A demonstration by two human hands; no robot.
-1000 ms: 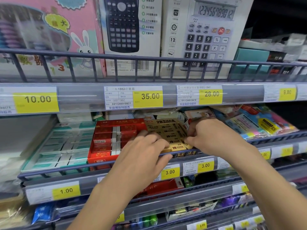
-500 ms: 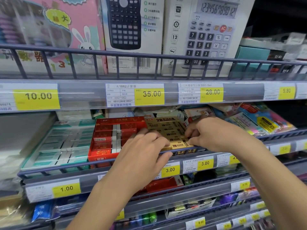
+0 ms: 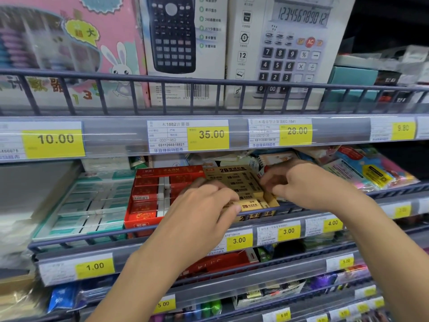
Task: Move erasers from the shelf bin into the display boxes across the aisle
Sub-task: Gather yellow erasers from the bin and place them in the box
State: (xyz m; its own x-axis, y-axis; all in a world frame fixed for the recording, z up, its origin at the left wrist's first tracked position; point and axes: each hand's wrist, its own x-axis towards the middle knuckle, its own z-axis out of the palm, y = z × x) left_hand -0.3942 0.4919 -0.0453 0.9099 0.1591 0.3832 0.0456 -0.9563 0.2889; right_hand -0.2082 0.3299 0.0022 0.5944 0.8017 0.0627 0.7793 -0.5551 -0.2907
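On mid shelf: both hands' grip curled on gold eraser box (image 3: pixel 241 184), long axis front-back.

Above you, a pink box (image 3: pixel 69 49) stands beside a black calculator box (image 3: pixel 183 43) and a white calculator box (image 3: pixel 290 43), behind a rail (image 3: pixel 209 81). Yellow price tags (image 3: pixel 207 134) line the shelf edge. Right of you lie colourful packets (image 3: pixel 369 170).

wire rail (image 3: pixel 162 228) fronting gold eraser box (image 3: pixel 241 182) (open-topped), red box (image 3: pixel 148 194) touching left
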